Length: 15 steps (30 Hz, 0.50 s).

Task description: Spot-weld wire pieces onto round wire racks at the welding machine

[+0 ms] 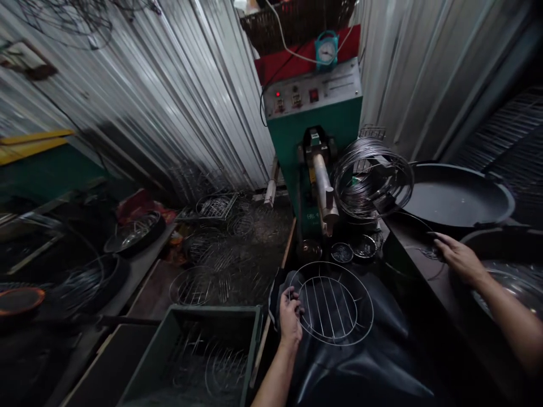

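My left hand (291, 314) is closed on the left rim of a round wire rack (334, 299), which has an outer ring, a smaller inner ring and several parallel bars. The rack is tilted over a dark, shiny apron (352, 367) across my lap. Off to the right, my right hand (462, 257) has its fingers pinched together at a thin curved wire, apparently a wire ring (418, 219); its outline is faint against the dark bench. Ahead stands a green welding machine (314, 107) with a metal electrode arm (323, 186) pointing toward me.
A bundle of wire rings (373, 175) hangs right of the machine arm. Beyond it sits a wide grey pan (458, 195). Two small dishes of metal bits (341, 252) lie below the arm. At lower left is a green crate (216, 310) holding wire parts; more wire racks (197, 285) cover the floor.
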Each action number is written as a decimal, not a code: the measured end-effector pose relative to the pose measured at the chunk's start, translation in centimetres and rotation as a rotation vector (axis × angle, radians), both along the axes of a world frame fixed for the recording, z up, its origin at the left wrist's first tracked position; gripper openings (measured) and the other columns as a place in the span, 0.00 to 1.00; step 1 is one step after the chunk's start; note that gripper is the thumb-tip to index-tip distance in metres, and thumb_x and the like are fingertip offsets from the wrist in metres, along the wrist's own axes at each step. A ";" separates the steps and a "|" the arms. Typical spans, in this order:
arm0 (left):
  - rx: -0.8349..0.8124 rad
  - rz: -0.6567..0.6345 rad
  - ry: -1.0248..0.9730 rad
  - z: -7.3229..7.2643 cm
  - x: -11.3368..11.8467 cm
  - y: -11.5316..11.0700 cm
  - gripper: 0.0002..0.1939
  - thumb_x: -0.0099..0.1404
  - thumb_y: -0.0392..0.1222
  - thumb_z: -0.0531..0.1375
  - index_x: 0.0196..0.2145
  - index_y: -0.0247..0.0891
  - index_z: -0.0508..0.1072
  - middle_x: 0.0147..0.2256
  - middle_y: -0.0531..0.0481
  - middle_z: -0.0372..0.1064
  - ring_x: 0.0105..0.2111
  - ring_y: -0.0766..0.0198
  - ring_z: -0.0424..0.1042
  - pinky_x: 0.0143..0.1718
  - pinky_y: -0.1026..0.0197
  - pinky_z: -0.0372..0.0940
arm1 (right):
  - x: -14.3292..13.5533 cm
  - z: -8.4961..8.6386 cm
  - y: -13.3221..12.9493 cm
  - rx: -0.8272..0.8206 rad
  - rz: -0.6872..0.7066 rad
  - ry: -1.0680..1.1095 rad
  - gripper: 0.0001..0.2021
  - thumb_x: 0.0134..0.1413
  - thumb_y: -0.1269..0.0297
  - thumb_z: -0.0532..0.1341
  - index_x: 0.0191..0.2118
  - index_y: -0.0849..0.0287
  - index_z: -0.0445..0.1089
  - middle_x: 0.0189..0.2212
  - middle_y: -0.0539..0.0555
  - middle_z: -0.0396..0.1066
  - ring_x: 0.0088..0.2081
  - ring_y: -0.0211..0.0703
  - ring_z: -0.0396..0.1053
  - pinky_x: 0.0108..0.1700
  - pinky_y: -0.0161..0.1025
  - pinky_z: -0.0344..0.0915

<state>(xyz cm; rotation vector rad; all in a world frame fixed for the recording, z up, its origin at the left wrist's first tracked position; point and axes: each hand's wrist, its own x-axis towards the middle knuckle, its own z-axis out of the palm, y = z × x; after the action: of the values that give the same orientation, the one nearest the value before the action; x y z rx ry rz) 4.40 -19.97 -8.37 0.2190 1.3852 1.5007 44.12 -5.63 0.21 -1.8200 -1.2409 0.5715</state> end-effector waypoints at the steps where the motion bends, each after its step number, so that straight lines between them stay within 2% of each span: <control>1: -0.010 0.010 0.004 0.0 -0.1 -0.1 0.23 0.43 0.33 0.56 0.40 0.40 0.66 0.32 0.53 0.60 0.26 0.73 0.61 0.23 0.70 0.56 | 0.2 -0.2 -0.6 -0.021 -0.004 0.040 0.10 0.49 0.74 0.59 0.38 0.60 0.72 0.26 0.51 0.69 0.25 0.37 0.64 0.33 0.33 0.59; 2: -0.021 0.019 0.008 0.0 -0.2 -0.1 0.23 0.42 0.33 0.56 0.40 0.40 0.66 0.32 0.53 0.60 0.26 0.72 0.61 0.22 0.70 0.55 | 0.5 -0.2 -1.2 -0.046 -0.010 0.087 0.11 0.51 0.72 0.57 0.41 0.59 0.71 0.25 0.51 0.68 0.26 0.37 0.64 0.34 0.34 0.59; 5: -0.043 0.038 0.015 0.1 -0.5 -0.1 0.23 0.41 0.32 0.56 0.39 0.40 0.66 0.31 0.53 0.60 0.25 0.72 0.61 0.20 0.71 0.54 | 1.3 0.1 -2.8 0.032 -0.052 0.209 0.12 0.56 0.68 0.53 0.45 0.57 0.67 0.25 0.52 0.65 0.24 0.39 0.64 0.33 0.34 0.61; 10: -0.044 0.018 0.061 0.8 -0.4 0.3 0.21 0.42 0.32 0.57 0.38 0.41 0.67 0.31 0.53 0.61 0.25 0.72 0.62 0.20 0.71 0.55 | 2.0 0.0 -3.7 0.180 -0.102 0.381 0.07 0.54 0.66 0.53 0.40 0.55 0.63 0.28 0.53 0.66 0.28 0.40 0.68 0.38 0.37 0.63; 12: -0.031 -0.001 0.071 1.3 -0.3 0.7 0.21 0.42 0.32 0.57 0.38 0.41 0.68 0.31 0.54 0.61 0.25 0.72 0.63 0.20 0.71 0.55 | 2.2 -0.1 -3.4 0.238 -0.103 0.325 0.06 0.53 0.67 0.54 0.38 0.55 0.64 0.29 0.54 0.67 0.32 0.41 0.68 0.41 0.38 0.63; 15: -0.010 -0.042 0.075 2.4 -0.3 1.5 0.21 0.42 0.33 0.57 0.38 0.40 0.68 0.31 0.54 0.61 0.25 0.72 0.62 0.18 0.72 0.53 | 2.9 0.4 -3.1 0.366 -0.035 0.095 0.05 0.49 0.71 0.56 0.32 0.57 0.67 0.32 0.55 0.69 0.41 0.44 0.68 0.48 0.38 0.59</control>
<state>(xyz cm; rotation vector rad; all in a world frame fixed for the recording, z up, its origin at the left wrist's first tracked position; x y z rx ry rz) 4.05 -18.47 -5.92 0.2994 1.4391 1.4632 47.00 -8.76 0.58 -1.4883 -1.1613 0.3772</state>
